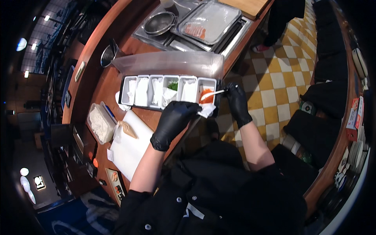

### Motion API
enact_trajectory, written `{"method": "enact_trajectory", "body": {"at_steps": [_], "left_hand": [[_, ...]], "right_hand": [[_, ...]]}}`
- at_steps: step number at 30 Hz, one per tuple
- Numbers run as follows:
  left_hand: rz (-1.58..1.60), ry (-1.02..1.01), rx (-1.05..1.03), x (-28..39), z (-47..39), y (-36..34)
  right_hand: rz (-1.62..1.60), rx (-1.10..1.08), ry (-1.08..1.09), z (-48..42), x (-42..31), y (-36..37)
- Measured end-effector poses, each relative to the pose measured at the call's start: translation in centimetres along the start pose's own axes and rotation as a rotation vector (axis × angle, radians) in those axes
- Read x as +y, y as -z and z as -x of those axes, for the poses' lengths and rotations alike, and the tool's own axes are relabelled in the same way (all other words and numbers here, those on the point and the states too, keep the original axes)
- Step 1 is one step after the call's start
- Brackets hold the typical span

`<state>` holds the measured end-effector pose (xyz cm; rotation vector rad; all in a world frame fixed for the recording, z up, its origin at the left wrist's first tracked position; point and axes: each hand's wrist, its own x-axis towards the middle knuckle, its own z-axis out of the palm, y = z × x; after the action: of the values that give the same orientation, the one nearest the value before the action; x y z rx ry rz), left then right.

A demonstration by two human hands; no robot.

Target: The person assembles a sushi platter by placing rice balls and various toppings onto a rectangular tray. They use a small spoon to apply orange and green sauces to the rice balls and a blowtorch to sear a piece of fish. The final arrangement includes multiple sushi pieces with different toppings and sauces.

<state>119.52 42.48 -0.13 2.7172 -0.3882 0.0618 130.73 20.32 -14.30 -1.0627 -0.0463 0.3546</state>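
My left hand [174,123], in a black glove, pinches a white paper sheet [207,110] at the front edge of the end compartment of a condiment holder [141,107]. My right hand [237,102], gloved too, grips a small white spoon [212,94] by its far end. The spoon's bowl rests in or just over an orange food [206,100], perhaps fish roe. Several white inserts line the holder; one has chopped green herbs [172,85], and white paper [158,88] shows in others. The holder's clear lid [173,63] stands raised behind them.
Left of the holder lie a white cutting board [132,147], a piping bag [128,129] and a tub of rice [100,124]. A covered metal tray [217,23] and strainers [160,23] stand at the back. Another person's leg [271,32] shows on the checkered floor [273,97].
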Motion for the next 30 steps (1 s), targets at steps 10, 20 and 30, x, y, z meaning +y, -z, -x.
{"method": "enact_trajectory", "body": {"at_steps": [10,20,30], "left_hand": [[0.091,0.000,-0.022,1.4,-1.1,-0.9],[0.060,0.002,0.010,1.2,-1.1,-2.2],[0.025,0.148,-0.171,0.4,-1.3,-2.0]], "right_hand": [[0.169,0.033,0.146,1.8,-3.7,-1.1],[0.144,-0.014,0.120,2.4,-3.6,-1.3],[0.233,0.035,0.235,2.7,-4.0,-2.5]]}}
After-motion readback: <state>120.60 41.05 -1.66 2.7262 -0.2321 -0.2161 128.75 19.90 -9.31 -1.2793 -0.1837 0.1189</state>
